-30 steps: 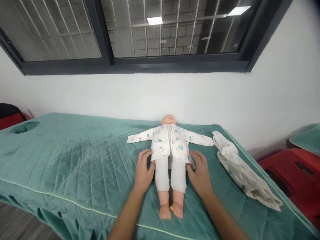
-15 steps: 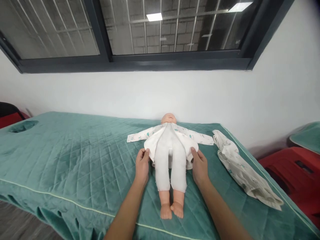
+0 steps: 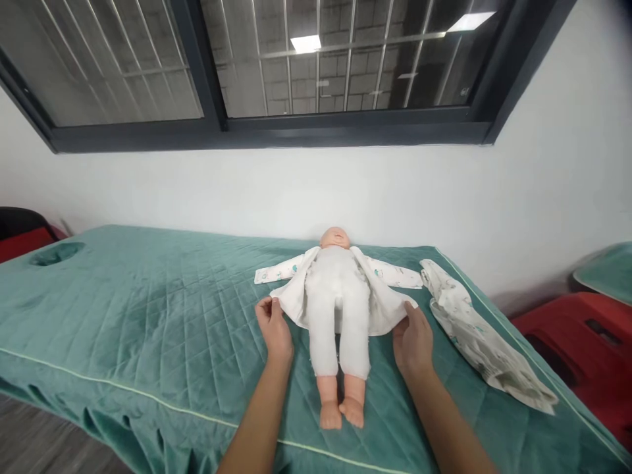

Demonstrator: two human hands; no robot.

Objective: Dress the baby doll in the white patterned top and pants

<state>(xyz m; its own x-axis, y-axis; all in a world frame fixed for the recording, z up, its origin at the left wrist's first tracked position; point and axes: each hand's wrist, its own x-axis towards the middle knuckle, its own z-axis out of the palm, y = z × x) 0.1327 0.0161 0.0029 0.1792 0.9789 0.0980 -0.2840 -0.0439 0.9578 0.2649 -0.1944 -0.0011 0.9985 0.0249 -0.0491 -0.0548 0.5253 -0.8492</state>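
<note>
A baby doll (image 3: 338,289) lies on its back on the green bed, head toward the wall and bare feet toward me. Its arms are inside the patterned sleeves of a white baby shirt (image 3: 388,304), which hangs open at the front over the doll's white cloth body. My left hand (image 3: 275,329) pinches the lower corner of the shirt's left flap. On the other side, my right hand (image 3: 413,336) grips the corner of the right flap. Both flaps are held out wide, away from the doll's torso and legs.
White patterned baby trousers (image 3: 484,336) lie on the quilted green bedcover (image 3: 172,329), right of the doll. A hole (image 3: 56,254) shows at the bed's far left. Behind are the white wall and a dark-framed window (image 3: 266,135). A red object (image 3: 582,349) stands at right.
Both hands have moved apart, drawing the shirt's flaps outward. The front now gapes wider, baring the doll's chest. The view has tilted slightly.
</note>
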